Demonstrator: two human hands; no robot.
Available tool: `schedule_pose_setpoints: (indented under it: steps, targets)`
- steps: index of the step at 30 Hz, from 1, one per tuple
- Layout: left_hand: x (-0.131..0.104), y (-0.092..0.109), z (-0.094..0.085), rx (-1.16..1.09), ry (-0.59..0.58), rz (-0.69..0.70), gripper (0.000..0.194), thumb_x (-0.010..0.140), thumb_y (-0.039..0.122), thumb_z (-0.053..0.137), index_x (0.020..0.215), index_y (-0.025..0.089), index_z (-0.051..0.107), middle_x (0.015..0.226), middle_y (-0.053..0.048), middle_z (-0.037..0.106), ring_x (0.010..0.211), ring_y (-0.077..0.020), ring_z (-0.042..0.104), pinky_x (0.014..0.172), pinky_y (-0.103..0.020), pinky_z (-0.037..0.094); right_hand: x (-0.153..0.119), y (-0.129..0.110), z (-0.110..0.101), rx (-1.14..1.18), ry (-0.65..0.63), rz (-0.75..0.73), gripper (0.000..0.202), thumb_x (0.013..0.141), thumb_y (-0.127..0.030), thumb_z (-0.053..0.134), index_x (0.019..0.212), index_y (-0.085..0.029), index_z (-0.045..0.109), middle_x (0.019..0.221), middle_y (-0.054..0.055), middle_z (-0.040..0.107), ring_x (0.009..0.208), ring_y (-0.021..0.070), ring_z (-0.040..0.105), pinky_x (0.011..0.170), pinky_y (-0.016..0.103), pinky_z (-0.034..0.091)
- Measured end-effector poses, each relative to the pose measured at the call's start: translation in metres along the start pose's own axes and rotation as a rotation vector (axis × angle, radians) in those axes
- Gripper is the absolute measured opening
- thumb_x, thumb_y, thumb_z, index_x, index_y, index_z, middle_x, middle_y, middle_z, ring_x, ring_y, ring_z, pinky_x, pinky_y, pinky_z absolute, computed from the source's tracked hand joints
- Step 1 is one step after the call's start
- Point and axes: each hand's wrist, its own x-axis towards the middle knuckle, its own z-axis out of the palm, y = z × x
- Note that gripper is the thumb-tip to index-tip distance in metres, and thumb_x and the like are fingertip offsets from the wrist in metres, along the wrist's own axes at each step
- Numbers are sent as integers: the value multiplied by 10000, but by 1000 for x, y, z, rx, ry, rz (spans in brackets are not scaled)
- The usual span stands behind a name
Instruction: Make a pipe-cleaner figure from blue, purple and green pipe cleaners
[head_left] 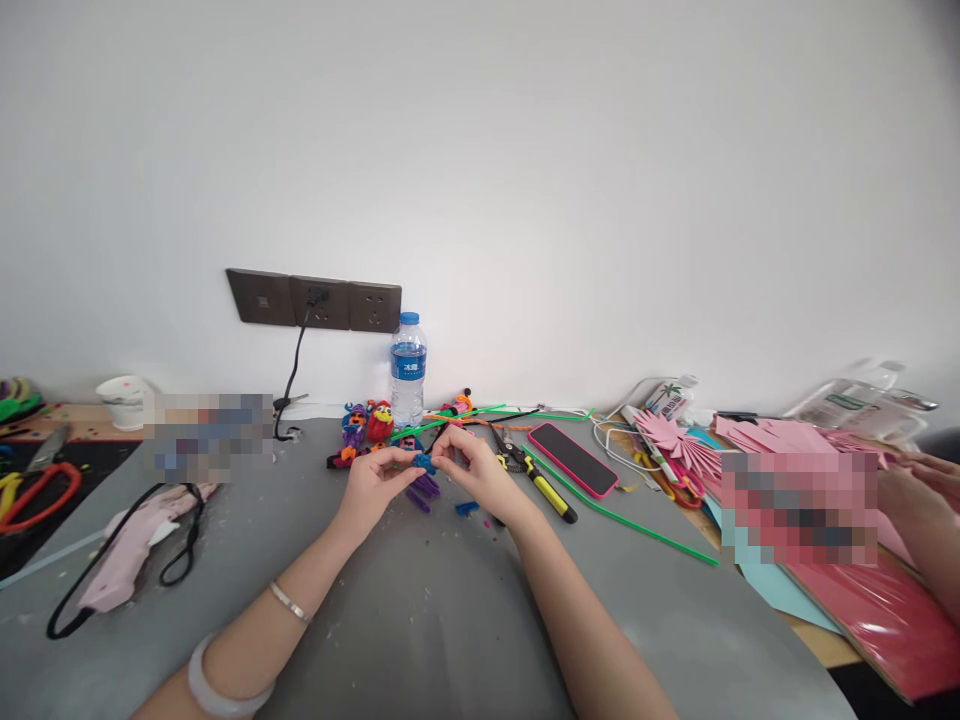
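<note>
Between my two hands is a small blue fuzzy piece (424, 463), apparently bent pipe cleaner. My left hand (379, 480) pinches it from the left, thumb and forefinger closed on its edge. From the other side my right hand (474, 470) pinches it too, fingertips together. Purple pipe cleaner pieces (424, 492) show just below the fingertips; whether they join the blue piece I cannot tell. A short blue piece (466, 509) lies by my right wrist. Behind my hands sit small fuzzy figures, one red with a yellow face (379, 421) and one purple and blue (354, 424).
Yellow-handled pliers (551, 492), a phone (574, 460) and a long green pipe cleaner (630, 522) lie to the right. A water bottle (408, 375) stands against the wall. At left are a pink glue gun (124, 560) and orange-handled scissors (45, 495). Another person's hands (926, 500) are at far right.
</note>
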Motion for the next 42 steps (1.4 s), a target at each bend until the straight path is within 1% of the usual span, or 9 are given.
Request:
schedule_pose_setpoints:
  steps: [11, 18, 27, 37, 42]
  targets:
    - [-4, 6, 1, 9, 20, 18, 235, 617, 272, 802, 816, 153, 767, 823, -74, 774, 774, -206, 709, 780, -330, 584, 0, -8, -1, -28, -3, -6, 113, 920, -258, 539, 824, -198, 551, 808, 28, 553, 742, 162, 475, 671, 276, 382]
    - [-4, 8, 3, 1, 25, 18, 252, 605, 289, 815, 807, 152, 752, 814, -74, 770, 763, -207, 710, 777, -336, 585, 0, -5, 0, -20, 1, -11, 134, 930, -292, 528, 838, -198, 553, 818, 29, 555, 760, 167, 480, 688, 282, 387]
    - [-4, 7, 2, -22, 27, -4, 262, 598, 288, 818, 809, 153, 742, 818, -70, 771, 759, -201, 709, 777, -333, 583, -1, -3, 1, -17, 2, -3, 132, 933, -288, 513, 843, -198, 549, 824, 27, 557, 750, 161, 487, 674, 273, 380]
    - [-3, 10, 3, -15, 33, -24, 253, 592, 268, 814, 801, 151, 733, 751, -48, 748, 713, -182, 689, 737, -309, 577, -1, 0, 4, 12, 22, 27, 102, 915, -251, 522, 833, -193, 540, 800, 12, 540, 717, 146, 470, 674, 264, 380]
    - [-1, 8, 3, -38, 26, -17, 264, 597, 273, 814, 816, 150, 732, 768, -42, 730, 724, -175, 672, 716, -297, 570, 0, -1, 8, 16, 62, 20, 120, 915, -263, 520, 822, -189, 542, 782, 12, 534, 683, 141, 449, 653, 265, 374]
